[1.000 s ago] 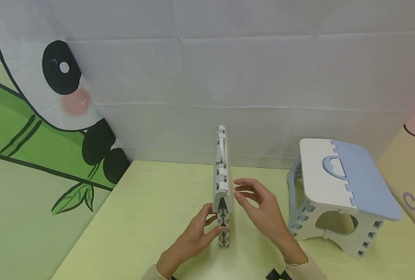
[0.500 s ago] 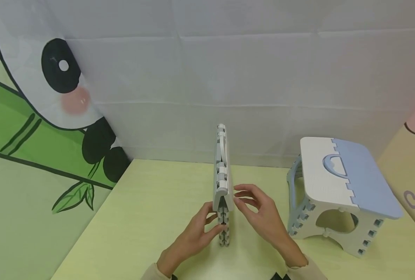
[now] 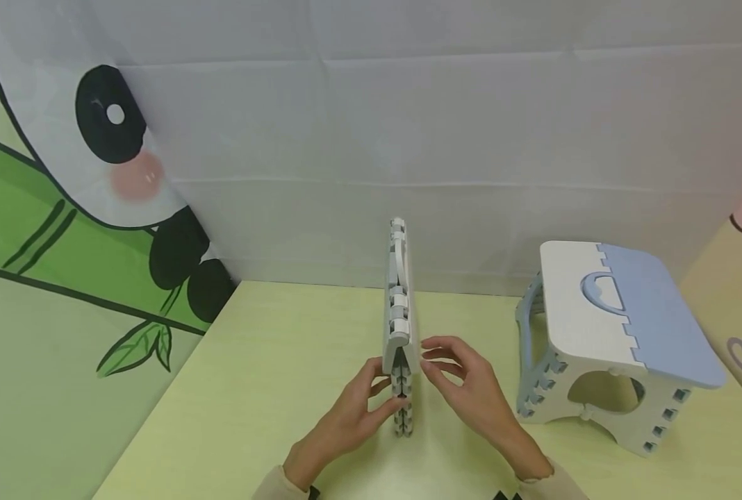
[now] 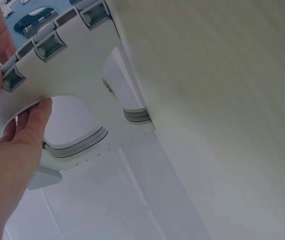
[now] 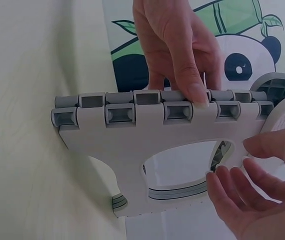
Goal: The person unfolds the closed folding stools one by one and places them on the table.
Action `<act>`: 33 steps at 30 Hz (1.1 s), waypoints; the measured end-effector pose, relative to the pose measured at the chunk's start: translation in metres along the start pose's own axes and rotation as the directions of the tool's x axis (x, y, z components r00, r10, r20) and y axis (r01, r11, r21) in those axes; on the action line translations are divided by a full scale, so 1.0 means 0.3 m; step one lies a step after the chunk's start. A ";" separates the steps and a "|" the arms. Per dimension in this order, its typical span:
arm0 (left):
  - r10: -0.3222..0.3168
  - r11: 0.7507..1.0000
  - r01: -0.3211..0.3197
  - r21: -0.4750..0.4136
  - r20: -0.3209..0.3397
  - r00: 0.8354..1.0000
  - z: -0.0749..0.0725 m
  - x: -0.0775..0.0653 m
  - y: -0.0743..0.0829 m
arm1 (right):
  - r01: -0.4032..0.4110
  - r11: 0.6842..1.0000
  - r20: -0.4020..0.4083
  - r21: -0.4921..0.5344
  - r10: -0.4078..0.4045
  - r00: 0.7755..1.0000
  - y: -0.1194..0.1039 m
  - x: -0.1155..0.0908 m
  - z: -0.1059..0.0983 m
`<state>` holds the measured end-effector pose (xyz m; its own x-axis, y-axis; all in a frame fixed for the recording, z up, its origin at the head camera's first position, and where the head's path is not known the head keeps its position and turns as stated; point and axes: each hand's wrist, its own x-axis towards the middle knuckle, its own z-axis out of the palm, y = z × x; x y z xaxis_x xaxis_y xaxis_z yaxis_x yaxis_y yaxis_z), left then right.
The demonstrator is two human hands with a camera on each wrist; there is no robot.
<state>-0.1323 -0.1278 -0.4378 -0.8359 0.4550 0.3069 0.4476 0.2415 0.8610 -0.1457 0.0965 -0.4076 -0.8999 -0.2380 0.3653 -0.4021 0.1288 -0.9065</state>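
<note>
A folded plastic step stool [image 3: 399, 316] stands on edge on the table, its narrow hinged end facing me. My left hand [image 3: 348, 413] grips it from the left: in the right wrist view the thumb presses across the hinge row [image 5: 152, 111], and in the left wrist view fingers [image 4: 32, 120] reach the oval opening in the panel. My right hand [image 3: 471, 392] is at the stool's right side, fingers loosely bent. In the right wrist view its fingertips are by the oval opening; whether they touch the panel I cannot tell.
A second step stool [image 3: 586, 305], unfolded, white and light blue with a cloud-shaped handle, stands at the right of the pale yellow table [image 3: 271, 333]. A white cloth wall [image 3: 358, 139] rises behind. A panda picture [image 3: 96, 139] covers the left wall.
My right hand has come down a little along the stool's right side. My left hand keeps its grip, and the folded stool stays in place.
</note>
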 end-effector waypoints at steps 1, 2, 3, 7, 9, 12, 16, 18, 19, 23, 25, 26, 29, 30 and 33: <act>-0.003 1.000 0.003 0.000 0.002 1.000 0.000 0.000 0.000 | -0.004 1.000 0.006 0.003 0.004 1.000 0.003 -0.001 0.000; -0.006 1.000 0.006 0.001 0.003 1.000 0.000 0.001 0.000 | -0.007 1.000 0.012 0.005 0.007 1.000 0.005 -0.003 0.000; -0.008 1.000 0.008 0.001 0.006 1.000 0.000 0.001 0.001 | -0.011 1.000 0.019 0.005 0.011 1.000 0.008 -0.005 0.000; -0.018 1.000 0.018 -0.003 0.009 1.000 -0.001 0.000 0.001 | -0.022 1.000 0.042 -0.001 0.022 0.999 0.016 -0.012 0.004; -0.020 1.000 0.020 -0.005 0.010 1.000 0.000 0.000 -0.001 | -0.022 1.000 0.048 -0.003 0.022 0.999 0.020 -0.014 0.006; -0.018 1.000 0.018 -0.002 0.008 1.000 0.001 0.001 -0.002 | -0.016 1.000 0.061 0.001 0.016 0.998 0.025 -0.016 0.011; -0.007 1.000 0.007 0.001 0.007 1.000 0.002 0.001 -0.002 | -0.008 1.000 0.083 0.000 0.008 0.997 0.031 -0.019 0.018; -0.003 1.000 0.003 0.002 0.007 1.000 0.003 0.001 -0.002 | -0.009 1.000 0.093 -0.006 0.009 0.996 0.032 -0.020 0.022; -0.003 1.000 0.003 0.001 0.007 1.000 0.002 0.001 -0.002 | -0.011 1.000 0.099 -0.006 0.012 0.995 0.031 -0.021 0.024; -0.006 1.000 0.006 0.002 0.007 1.000 0.001 0.001 -0.001 | -0.017 1.000 0.119 0.004 0.016 0.993 0.030 -0.022 0.030; -0.003 1.000 0.003 0.003 0.005 1.000 0.001 0.000 -0.001 | -0.019 1.000 0.133 0.016 0.016 0.991 0.031 -0.022 0.032; -0.001 1.000 0.001 0.004 0.004 1.000 0.000 -0.001 0.000 | -0.016 1.000 0.143 0.021 0.013 0.990 0.031 -0.022 0.033; 0.010 1.000 -0.010 0.006 0.005 1.000 0.000 -0.002 0.000 | -0.012 0.999 0.171 0.033 0.006 0.985 0.034 -0.023 0.035; 0.013 1.000 -0.013 0.004 0.006 1.000 0.000 -0.002 0.000 | -0.010 0.999 0.178 0.036 0.004 0.984 0.035 -0.024 0.035; 0.019 1.000 -0.019 -0.002 0.010 1.000 0.001 -0.001 -0.002 | -0.005 0.999 0.190 0.043 -0.003 0.982 0.040 -0.025 0.036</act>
<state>-0.1323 -0.1279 -0.4385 -0.8239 0.4680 0.3196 0.4632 0.2310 0.8556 -0.1419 0.0895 -0.4234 -0.8503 -0.4169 0.3211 -0.3897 0.0887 -0.9167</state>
